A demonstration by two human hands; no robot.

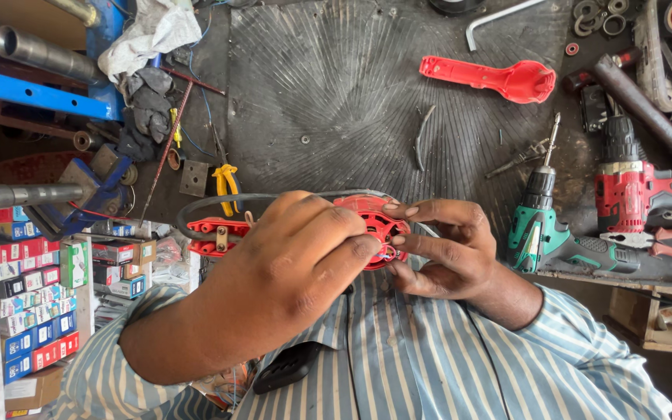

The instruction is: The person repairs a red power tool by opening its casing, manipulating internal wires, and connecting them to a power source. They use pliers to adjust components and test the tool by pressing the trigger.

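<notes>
Head cam, looking straight down: both hands are up off the desk, close to the chest, working on a red housing (pixel 375 225), a round plastic shell from some power tool, with a black cord (pixel 219 201) looping out of it to the left. The left hand (pixel 297 249) is curled over the top of it, fingers bent and closed around the rim, so most of the part is hidden. The right hand (pixel 445 249) pinches the right edge, thumb and fingertips pressed to the ribbed face.

My guess on handling: light, stiff plastic, not slippery, but the thin ribs and little wires inside look easy to snap. Best held by the outer rim, not the cord.

On the desk: the other red shell half (pixel 499 78) lies toward the far edge, a green drill (pixel 554 225) and a red drill (pixel 639 190) sit by the right edge, and yellow pliers (pixel 225 183) lie left of the hands.
</notes>
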